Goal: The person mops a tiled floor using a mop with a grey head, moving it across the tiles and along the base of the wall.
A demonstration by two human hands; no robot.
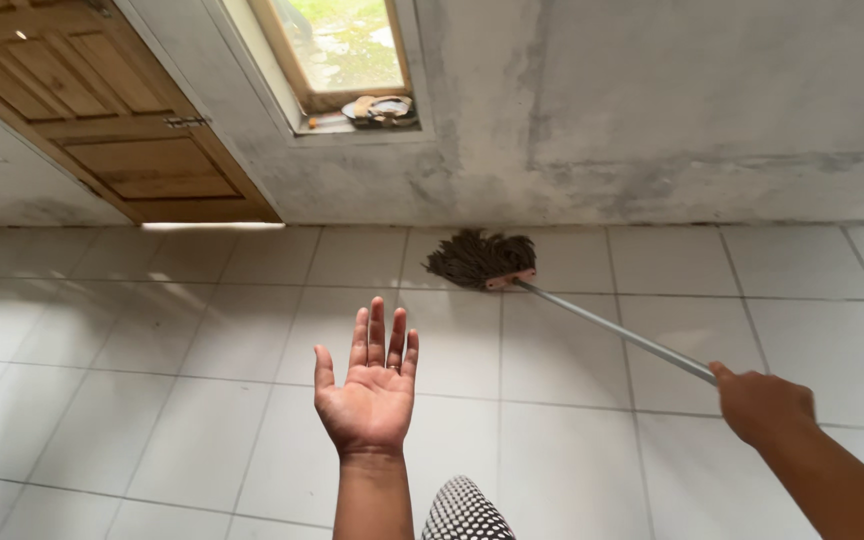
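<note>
White tiled floor (202,430), grey stained wall (672,110).
Right hand (762,405) clamped on mop (512,272) handle, head at 12 o'clock by wall; left hand (370,385) spread, empty; wooden door (102,110) at 10 o'clock.

Right hand (760,405) grips a mop (482,258) handle on white tiles (202,330); left hand (372,385) apparently empty, palm up.

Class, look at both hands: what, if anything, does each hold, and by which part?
The right hand grips the mop by the near end of its metal handle. The left hand is open, palm up, holding nothing.
</note>
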